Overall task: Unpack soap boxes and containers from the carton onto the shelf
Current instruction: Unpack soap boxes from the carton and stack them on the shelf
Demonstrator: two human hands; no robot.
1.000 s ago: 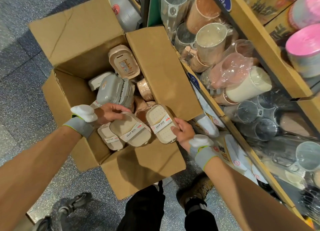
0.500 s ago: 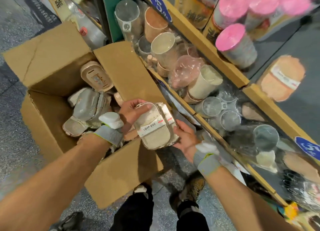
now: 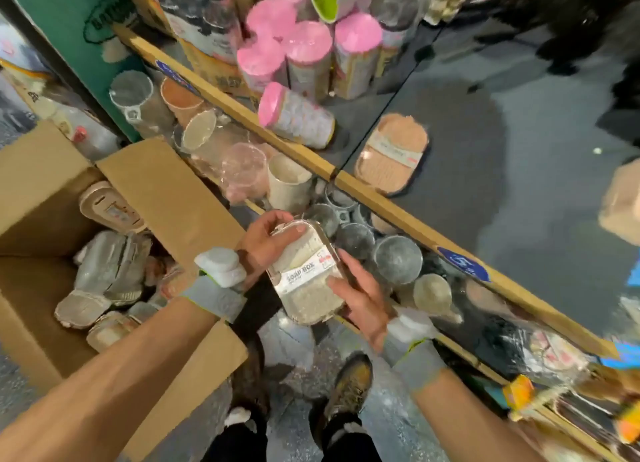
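Both hands hold a stack of beige soap boxes (image 3: 304, 274) with a "SOAP BOX" label, raised beside the shelf edge and to the right of the carton. My left hand (image 3: 265, 243) grips the stack's far end, fingers curled over it. My right hand (image 3: 360, 295) cups the near right side with the thumb on top. The open cardboard carton (image 3: 166, 191) stands on the floor at left and holds several more grey and beige soap boxes (image 3: 107, 271). One tan soap box (image 3: 393, 153) lies on the dark shelf (image 3: 519, 156).
Pink-lidded containers (image 3: 294, 66) crowd the shelf's far left. The lower shelf below the wooden rail (image 3: 398, 208) is packed with clear and beige cups (image 3: 394, 260). Another tan item (image 3: 620, 201) sits at the shelf's right. My shoes (image 3: 349, 389) are on the speckled floor.
The two soap boxes were lifted out of the carton, brought together into one stack and carried right and up toward the shelf. The view swung up to show the dark shelf.
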